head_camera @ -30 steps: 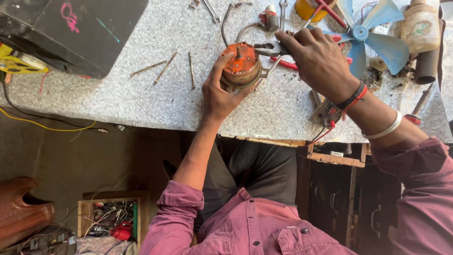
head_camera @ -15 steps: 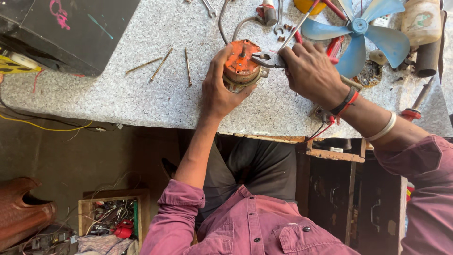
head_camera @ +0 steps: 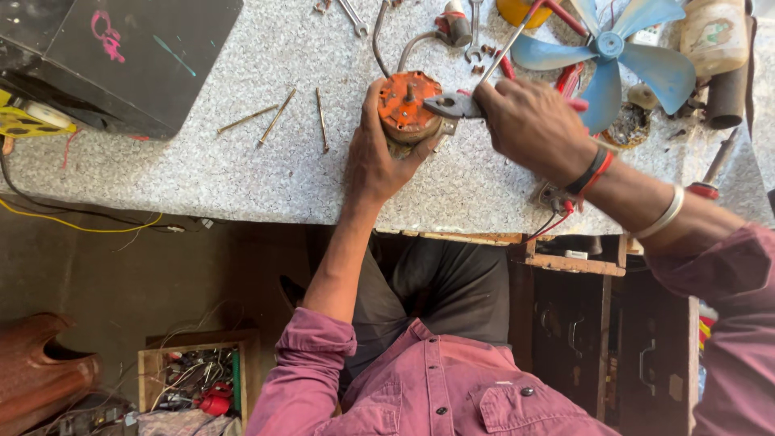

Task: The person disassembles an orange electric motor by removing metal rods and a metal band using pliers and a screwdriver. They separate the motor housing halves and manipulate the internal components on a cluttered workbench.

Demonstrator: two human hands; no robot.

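A round orange motor [head_camera: 406, 105] with a short shaft stands on the speckled grey worktop [head_camera: 242, 173]. My left hand [head_camera: 375, 157] wraps around its near side and holds it steady. My right hand [head_camera: 533, 125] grips red-handled pliers [head_camera: 450, 105], whose dark jaws touch the motor's right edge near the top.
A blue fan blade [head_camera: 613, 52] lies at the back right beside a yellowish bottle [head_camera: 714, 32]. Three long bolts [head_camera: 278, 117] rest left of the motor. Spanners [head_camera: 353, 16] and a cable lie at the back. A black box [head_camera: 121, 56] fills the left end. A crate of parts [head_camera: 194, 379] sits on the floor.
My right hand has picked up the pliers from among the tools at the back and brought their jaws to the motor. My left hand has kept its hold on the motor.
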